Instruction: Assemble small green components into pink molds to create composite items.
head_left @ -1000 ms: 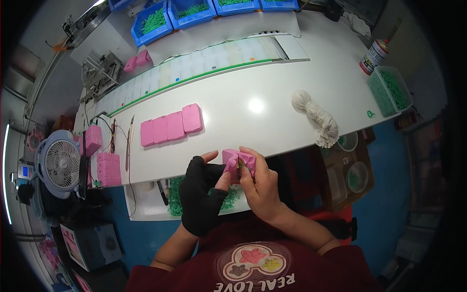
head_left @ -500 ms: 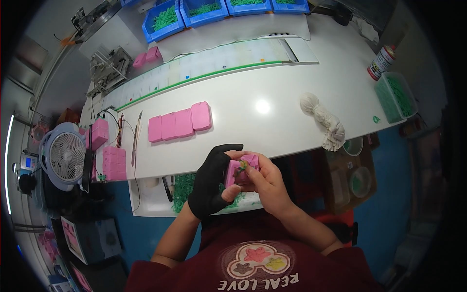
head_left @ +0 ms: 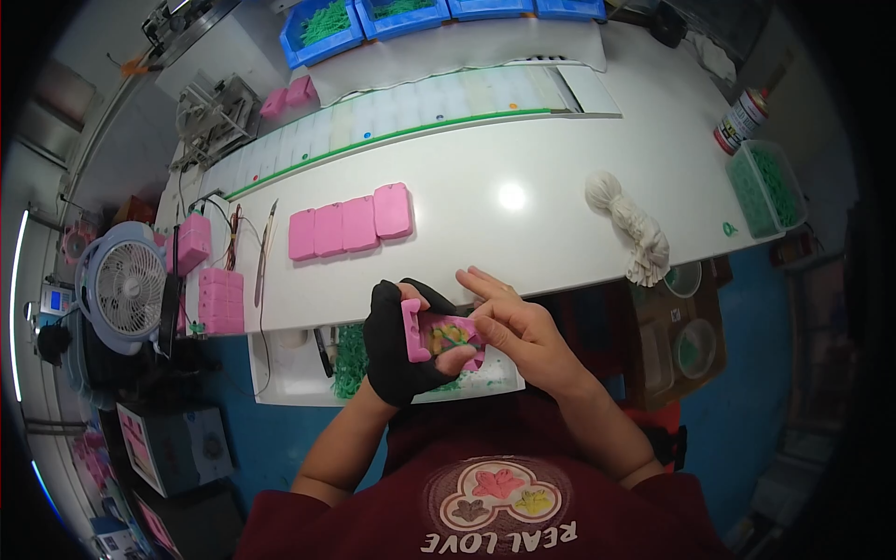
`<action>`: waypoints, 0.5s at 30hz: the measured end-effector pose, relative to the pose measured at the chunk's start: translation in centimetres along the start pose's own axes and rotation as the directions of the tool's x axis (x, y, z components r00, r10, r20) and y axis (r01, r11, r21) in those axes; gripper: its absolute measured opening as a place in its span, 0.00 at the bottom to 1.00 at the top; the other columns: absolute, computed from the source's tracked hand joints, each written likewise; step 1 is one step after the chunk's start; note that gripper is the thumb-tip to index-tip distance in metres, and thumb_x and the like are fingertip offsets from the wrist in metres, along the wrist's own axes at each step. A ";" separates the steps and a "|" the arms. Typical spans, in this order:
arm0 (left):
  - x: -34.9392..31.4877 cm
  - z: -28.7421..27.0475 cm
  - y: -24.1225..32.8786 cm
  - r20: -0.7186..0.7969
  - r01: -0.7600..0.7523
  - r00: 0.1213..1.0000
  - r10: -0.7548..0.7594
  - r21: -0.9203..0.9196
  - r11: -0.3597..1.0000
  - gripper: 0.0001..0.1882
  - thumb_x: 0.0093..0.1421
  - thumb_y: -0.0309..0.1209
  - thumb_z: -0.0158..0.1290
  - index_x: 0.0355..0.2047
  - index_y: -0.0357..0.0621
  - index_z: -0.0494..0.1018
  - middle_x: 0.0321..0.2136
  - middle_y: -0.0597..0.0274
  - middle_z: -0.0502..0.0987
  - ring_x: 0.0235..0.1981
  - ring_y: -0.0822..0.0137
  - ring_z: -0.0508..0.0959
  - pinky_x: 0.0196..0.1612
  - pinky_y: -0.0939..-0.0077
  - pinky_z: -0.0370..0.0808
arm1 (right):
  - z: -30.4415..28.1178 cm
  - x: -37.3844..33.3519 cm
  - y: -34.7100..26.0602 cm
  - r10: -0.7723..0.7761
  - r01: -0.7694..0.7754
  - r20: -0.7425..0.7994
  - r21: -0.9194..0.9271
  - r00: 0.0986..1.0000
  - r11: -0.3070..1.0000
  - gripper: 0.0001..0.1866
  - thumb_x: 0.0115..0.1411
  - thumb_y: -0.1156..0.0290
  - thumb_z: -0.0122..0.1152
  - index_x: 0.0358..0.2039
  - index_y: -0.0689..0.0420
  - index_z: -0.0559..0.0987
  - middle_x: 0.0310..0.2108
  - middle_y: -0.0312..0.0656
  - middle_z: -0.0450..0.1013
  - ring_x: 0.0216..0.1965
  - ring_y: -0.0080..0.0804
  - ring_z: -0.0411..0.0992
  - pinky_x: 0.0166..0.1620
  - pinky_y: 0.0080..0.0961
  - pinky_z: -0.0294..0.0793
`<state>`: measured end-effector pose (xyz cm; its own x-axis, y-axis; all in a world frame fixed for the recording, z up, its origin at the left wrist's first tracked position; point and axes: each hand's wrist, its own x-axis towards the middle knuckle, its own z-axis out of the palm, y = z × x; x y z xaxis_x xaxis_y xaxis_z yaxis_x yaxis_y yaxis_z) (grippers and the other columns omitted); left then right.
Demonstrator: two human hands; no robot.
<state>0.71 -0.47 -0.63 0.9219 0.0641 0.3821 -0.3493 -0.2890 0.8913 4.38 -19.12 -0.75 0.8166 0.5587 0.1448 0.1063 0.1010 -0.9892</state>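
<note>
My left hand [head_left: 385,341], in a black fingerless glove, is wrapped round a pink block [head_left: 413,334] with a notched edge, which looks like a rubbery mould. A small green, yellow and orange piece [head_left: 446,336] shows in its hollow, and my left thumb lies across the near side. My bare right hand [head_left: 523,331] is at the block's right end, thumb and forefinger close against it, the other fingers stretched out. Whether those fingertips pinch anything is hidden. Beyond my hands, several pink blocks [head_left: 345,225] lie in a row on the white table [head_left: 467,238].
An open drawer with green scraps [head_left: 351,369] sits below my hands. Stacked pink blocks [head_left: 221,301], a pointed tool [head_left: 265,252] and a fan [head_left: 126,291] stand left. On the right are a cloth bundle [head_left: 630,229], a spray can [head_left: 742,121] and a tub [head_left: 767,191] of green pieces.
The pink block has tilted in my left hand, showing its notched edge and hollow. My right hand has moved slightly right, its fingers straightening off the coloured piece.
</note>
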 end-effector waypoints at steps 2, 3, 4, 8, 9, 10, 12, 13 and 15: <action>1.0 0.4 1.2 0.027 0.133 0.991 -0.131 -0.143 0.981 0.32 0.51 0.48 0.63 0.45 0.38 0.62 0.32 0.59 0.70 0.32 0.70 0.73 0.36 0.77 0.72 | -0.2 0.1 -0.3 -0.081 0.081 0.010 -0.067 0.997 0.994 0.12 0.65 0.64 0.56 0.33 0.60 0.77 0.64 0.58 0.58 0.70 0.51 0.45 0.65 0.41 0.49; 1.3 0.5 1.6 0.073 0.263 0.965 -0.253 -0.277 0.924 0.25 0.58 0.40 0.59 0.47 0.40 0.60 0.34 0.59 0.70 0.33 0.72 0.73 0.37 0.77 0.71 | -0.4 0.2 -0.3 -0.161 0.163 0.024 -0.131 0.987 0.978 0.10 0.64 0.65 0.56 0.33 0.59 0.78 0.65 0.58 0.57 0.71 0.54 0.41 0.66 0.45 0.45; 0.9 0.2 1.3 0.197 0.432 0.895 -0.401 -0.608 0.666 0.25 0.62 0.43 0.53 0.51 0.39 0.60 0.39 0.55 0.71 0.36 0.69 0.75 0.40 0.74 0.74 | -0.8 0.4 -0.3 -0.197 0.201 0.045 -0.144 0.979 0.969 0.09 0.64 0.66 0.56 0.33 0.59 0.77 0.66 0.56 0.56 0.71 0.55 0.39 0.67 0.47 0.42; 1.0 -1.0 1.1 0.624 0.701 0.709 -0.327 -0.673 0.236 0.41 0.54 0.63 0.54 0.52 0.41 0.61 0.51 0.42 0.70 0.51 0.51 0.75 0.51 0.53 0.76 | -2.1 1.0 -0.7 -0.276 0.296 0.138 -0.155 0.951 0.943 0.09 0.62 0.64 0.58 0.31 0.57 0.78 0.67 0.52 0.54 0.71 0.53 0.38 0.67 0.49 0.40; 0.6 -1.1 1.3 0.681 0.732 0.670 -0.296 -0.673 0.107 0.44 0.49 0.67 0.54 0.51 0.41 0.61 0.49 0.45 0.71 0.51 0.51 0.75 0.51 0.53 0.76 | -2.3 1.1 -0.6 -0.274 0.294 0.138 -0.155 0.952 0.943 0.09 0.62 0.64 0.58 0.31 0.57 0.78 0.67 0.52 0.54 0.71 0.53 0.38 0.67 0.49 0.40; 0.4 -1.1 1.5 0.731 0.753 0.632 -0.257 -0.658 -0.021 0.48 0.44 0.71 0.54 0.50 0.42 0.61 0.47 0.49 0.73 0.50 0.52 0.76 0.50 0.53 0.76 | -2.4 1.3 -0.7 -0.293 0.315 0.171 -0.114 0.941 0.942 0.09 0.62 0.64 0.58 0.31 0.57 0.78 0.67 0.51 0.54 0.71 0.53 0.38 0.67 0.49 0.40; 0.1 -1.1 0.8 0.703 0.731 0.672 -0.235 -0.681 0.052 0.48 0.44 0.72 0.52 0.49 0.42 0.61 0.47 0.44 0.73 0.50 0.46 0.75 0.49 0.47 0.77 | -2.5 1.6 -0.5 -0.328 0.351 0.224 -0.073 0.918 0.933 0.09 0.61 0.64 0.59 0.34 0.57 0.79 0.67 0.51 0.56 0.71 0.53 0.40 0.67 0.48 0.42; 0.3 -0.9 0.7 0.676 0.704 0.707 -0.206 -0.700 0.122 0.47 0.45 0.72 0.51 0.48 0.42 0.61 0.47 0.39 0.72 0.50 0.41 0.75 0.47 0.41 0.77 | -2.5 1.6 -0.3 -0.326 0.350 0.224 -0.075 0.918 0.934 0.09 0.61 0.64 0.59 0.34 0.57 0.79 0.67 0.51 0.56 0.71 0.53 0.40 0.67 0.48 0.42; 0.8 -0.5 1.3 0.646 0.689 0.724 -0.242 -0.694 0.211 0.47 0.44 0.73 0.50 0.47 0.43 0.61 0.47 0.40 0.73 0.49 0.44 0.76 0.44 0.48 0.80 | -2.6 1.4 0.0 -0.227 0.255 0.174 -0.161 0.958 0.953 0.09 0.62 0.66 0.58 0.36 0.57 0.79 0.66 0.50 0.58 0.70 0.53 0.42 0.66 0.48 0.45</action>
<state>0.87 -0.27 0.93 0.8603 -0.5004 -0.0968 0.4454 0.6458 0.6202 6.96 -20.45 -0.62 0.6598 0.6554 0.3677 0.4010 0.1068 -0.9098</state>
